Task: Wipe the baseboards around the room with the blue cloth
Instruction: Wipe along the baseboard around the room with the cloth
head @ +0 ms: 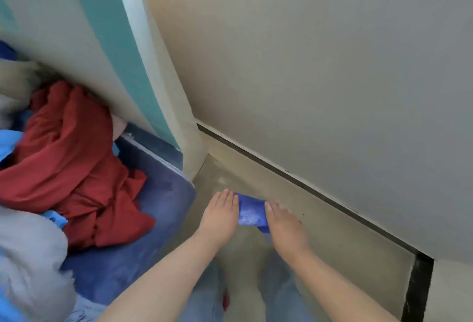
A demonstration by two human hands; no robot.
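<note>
Both hands hold the blue cloth (251,211) between them above the floor (320,224): the left hand (221,215) grips its left end, the right hand (285,223) its right end, fingers curled over the fabric. A narrow strip of bare floor runs ahead to the dark baseboard (302,181) at the foot of the grey wall (332,66), well apart from the cloth. A blue mattress (143,232) bounds the strip on the left, carrying a crumpled red garment (71,163). At the corner, a beige post (189,142) closes the far end.
</note>
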